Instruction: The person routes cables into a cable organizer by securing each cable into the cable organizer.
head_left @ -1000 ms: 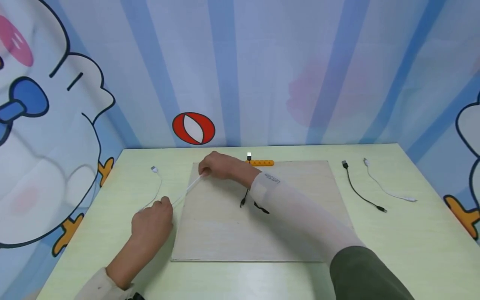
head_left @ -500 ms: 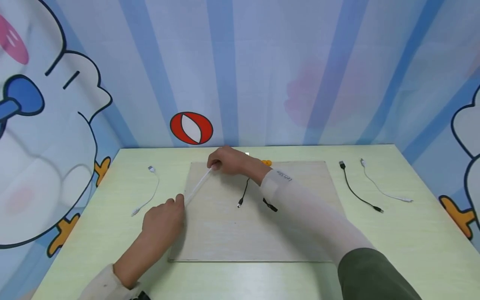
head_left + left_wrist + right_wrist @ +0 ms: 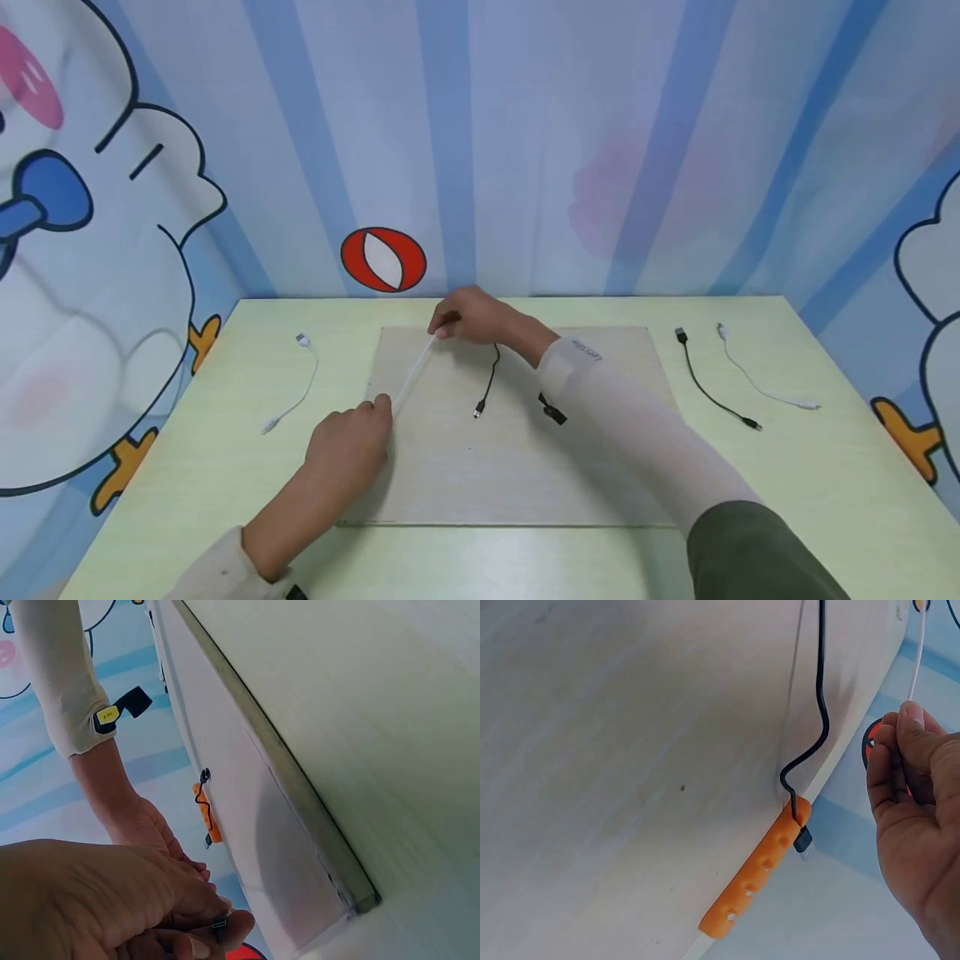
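Note:
A thin white cable (image 3: 415,371) is stretched between both hands above the left part of the pale board (image 3: 510,479). My left hand (image 3: 348,448) pinches its near end. A small metal plug tip (image 3: 219,923) shows between thumb and finger in the left wrist view. My right hand (image 3: 477,317) pinches the far end near the board's back edge; the plug there is hidden by the fingers. An orange cable holder (image 3: 756,874) lies along that edge, hidden behind my right hand in the head view. A short black cable (image 3: 821,712) sits in its end slot and trails over the board.
Left of the board lies another white cable (image 3: 309,383). On the right are a black cable (image 3: 705,387) and a white cable (image 3: 757,383). A small black piece (image 3: 552,410) shows beneath my right sleeve. A printed curtain (image 3: 510,150) stands behind the table.
Both hands have moved to the right with the white cable, carrying it over the board. My right hand is also slightly farther back and now covers the orange holder in the head view.

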Tool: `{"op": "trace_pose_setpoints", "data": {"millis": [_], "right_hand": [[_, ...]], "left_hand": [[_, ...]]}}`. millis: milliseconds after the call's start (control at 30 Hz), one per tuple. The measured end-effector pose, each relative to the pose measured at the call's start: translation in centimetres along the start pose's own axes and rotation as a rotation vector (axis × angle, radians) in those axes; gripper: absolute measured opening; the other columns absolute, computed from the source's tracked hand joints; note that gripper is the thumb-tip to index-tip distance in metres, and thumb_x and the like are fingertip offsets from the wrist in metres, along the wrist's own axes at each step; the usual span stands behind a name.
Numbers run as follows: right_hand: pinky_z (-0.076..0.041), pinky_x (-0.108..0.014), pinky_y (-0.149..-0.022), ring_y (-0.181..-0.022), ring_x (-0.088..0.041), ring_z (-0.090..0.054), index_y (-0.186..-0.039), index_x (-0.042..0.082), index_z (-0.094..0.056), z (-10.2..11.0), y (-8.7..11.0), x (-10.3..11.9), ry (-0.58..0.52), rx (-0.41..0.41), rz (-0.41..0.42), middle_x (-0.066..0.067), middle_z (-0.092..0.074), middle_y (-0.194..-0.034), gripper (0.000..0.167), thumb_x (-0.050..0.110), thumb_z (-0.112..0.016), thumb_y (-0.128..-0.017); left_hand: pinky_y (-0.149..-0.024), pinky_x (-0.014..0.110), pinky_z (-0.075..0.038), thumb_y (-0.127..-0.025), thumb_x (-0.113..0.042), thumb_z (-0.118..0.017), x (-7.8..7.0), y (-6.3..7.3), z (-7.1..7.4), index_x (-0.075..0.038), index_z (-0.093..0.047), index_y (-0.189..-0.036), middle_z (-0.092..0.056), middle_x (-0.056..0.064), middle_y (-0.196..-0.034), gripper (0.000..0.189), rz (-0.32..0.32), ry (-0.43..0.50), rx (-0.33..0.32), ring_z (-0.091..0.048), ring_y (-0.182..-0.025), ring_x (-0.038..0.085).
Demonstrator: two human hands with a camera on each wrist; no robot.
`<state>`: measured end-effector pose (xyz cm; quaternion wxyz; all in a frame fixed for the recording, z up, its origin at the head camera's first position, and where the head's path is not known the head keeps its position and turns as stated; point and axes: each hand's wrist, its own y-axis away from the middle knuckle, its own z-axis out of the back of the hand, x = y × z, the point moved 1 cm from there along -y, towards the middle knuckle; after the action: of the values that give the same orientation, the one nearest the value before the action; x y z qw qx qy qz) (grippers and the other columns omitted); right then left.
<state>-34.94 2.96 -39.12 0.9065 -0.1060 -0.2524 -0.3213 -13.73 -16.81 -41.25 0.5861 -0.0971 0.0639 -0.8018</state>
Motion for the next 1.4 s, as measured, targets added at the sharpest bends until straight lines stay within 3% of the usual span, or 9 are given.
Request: {"op": "trace_pose_setpoints", "data": {"millis": [67,133,267,500,667,1033,1400], "right_hand": [[-0.061,-0.036,-0.107,-0.12,-0.027,-0.078,-0.121,0.003,-0.086,0.1,0.2,-0.2,-0.034,-0.008,-0.031,-0.012,-0.086,-0.122,0.018,0.008,-0.075,-0.108],[-0.061,-0.036,-0.107,-0.12,-0.027,-0.077,-0.122,0.004,-0.086,0.1,0.4,-0.4,-0.072,-0.015,-0.068,-0.011,-0.086,-0.123,0.018,0.008,-0.075,-0.108],[-0.06,-0.036,-0.106,-0.12,-0.025,-0.076,-0.124,0.004,-0.085,0.3,0.8,-0.8,-0.126,-0.027,-0.115,-0.011,-0.085,-0.125,0.02,0.009,-0.072,-0.11],[-0.057,-0.037,-0.098,-0.114,-0.024,-0.071,-0.126,0.007,-0.084,1.2,1.6,-1.3,-0.127,-0.042,-0.184,-0.01,-0.083,-0.127,0.021,0.012,-0.07,-0.111],[-0.058,-0.041,-0.104,-0.117,-0.027,-0.072,-0.125,0.003,-0.083,1.6,2.2,-1.7,-0.125,-0.033,-0.201,-0.013,-0.082,-0.127,0.021,0.013,-0.071,-0.11],[-0.053,-0.035,-0.09,-0.101,-0.022,-0.065,-0.123,0.004,-0.082,2.0,3.0,-2.8,-0.107,-0.043,-0.253,-0.012,-0.08,-0.12,0.02,0.014,-0.069,-0.112],[-0.056,-0.042,-0.099,-0.113,-0.028,-0.07,-0.123,0.005,-0.083,2.2,3.5,-3.3,-0.086,-0.048,-0.27,-0.013,-0.081,-0.127,0.02,0.016,-0.069,-0.113]], "left_hand": [[-0.052,0.042,-0.051,-0.091,0.006,-0.076,0.0,-0.1,-1.0,-0.004,-0.053,-0.089,-0.06,0.01,-0.071,0.025,-0.019,0.022,-0.01,-0.06,-0.053,0.025],[-0.05,0.044,-0.051,-0.09,0.004,-0.075,0.3,-0.4,-3.2,-0.005,-0.051,-0.088,-0.058,0.008,-0.07,0.026,-0.046,0.034,-0.035,-0.057,-0.051,0.024],[-0.048,0.044,-0.05,-0.091,0.005,-0.075,-0.2,-1.0,-4.1,-0.005,-0.051,-0.089,-0.056,0.009,-0.071,0.026,-0.06,0.076,0.003,-0.055,-0.051,0.023],[-0.048,0.04,-0.052,-0.092,0.01,-0.075,-2.3,-1.5,-1.7,-0.002,-0.055,-0.09,-0.06,0.012,-0.071,0.024,-0.1,0.109,0.005,-0.056,-0.052,0.023],[-0.051,0.039,-0.054,-0.094,0.01,-0.077,-3.7,-1.7,-0.3,0.0,-0.058,-0.091,-0.063,0.013,-0.073,0.021,-0.103,0.11,0.042,-0.061,-0.055,0.023],[-0.057,0.04,-0.058,-0.096,0.01,-0.076,-5.9,-3.2,0.3,0.001,-0.063,-0.092,-0.065,0.012,-0.075,0.016,-0.14,0.133,0.065,-0.062,-0.058,0.023],[-0.063,0.038,-0.06,-0.101,0.002,-0.078,-7.9,-4.5,0.7,-0.002,-0.065,-0.096,-0.071,0.011,-0.082,0.014,-0.154,0.075,0.135,-0.069,-0.066,0.023]]}}
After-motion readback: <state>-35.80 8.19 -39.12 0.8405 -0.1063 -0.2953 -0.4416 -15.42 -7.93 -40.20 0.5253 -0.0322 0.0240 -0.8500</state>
